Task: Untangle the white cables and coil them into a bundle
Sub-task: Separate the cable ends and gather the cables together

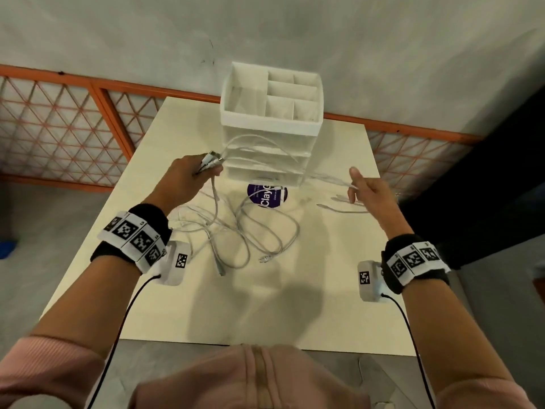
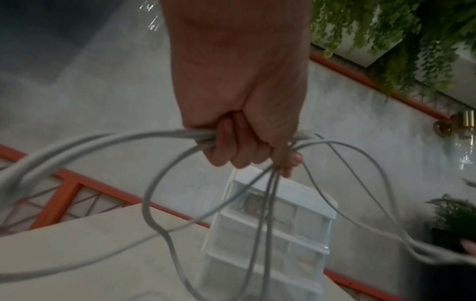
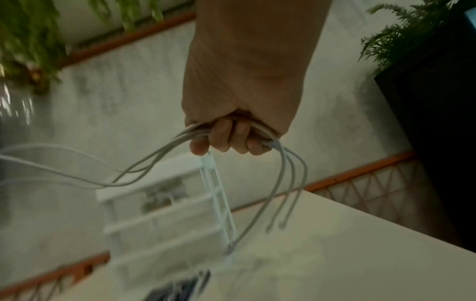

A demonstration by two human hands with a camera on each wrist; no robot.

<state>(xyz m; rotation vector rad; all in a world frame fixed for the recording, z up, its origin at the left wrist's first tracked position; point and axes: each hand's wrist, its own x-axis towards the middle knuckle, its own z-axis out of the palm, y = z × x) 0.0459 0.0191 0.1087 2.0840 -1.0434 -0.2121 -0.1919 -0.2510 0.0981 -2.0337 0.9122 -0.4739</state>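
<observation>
At the left, several strands of the white cables [image 1: 236, 228] are gripped in the left hand [image 1: 188, 180], which is raised above the table [image 1: 295, 305]. In the left wrist view its fingers [image 2: 237, 146] are seen curled tightly round the gathered strands [image 2: 154, 140], and a few plug ends are seen sticking out past the thumb in the head view. From this fist, loops are let down to the table, where a loose tangle is spread between the two forearms, with plug ends lying at its near edge. Other strands are stretched in the air from the left hand across to the right, passing in front of a white drawer organiser [image 1: 271, 113] that is set at the far middle of the table. Its top is divided into open compartments and clear drawers are stacked below. Just in front of it a round purple label [image 1: 267, 196] is seen on the table, partly crossed by a cable. At the right, the stretched strands are held in the right hand [image 1: 368, 190], lifted above the table; in the right wrist view its fingers [image 3: 231, 136] are closed around the bunch [image 3: 159, 154], and three short ends are left hanging below it. Marker-printed bands are worn on both wrists.
</observation>
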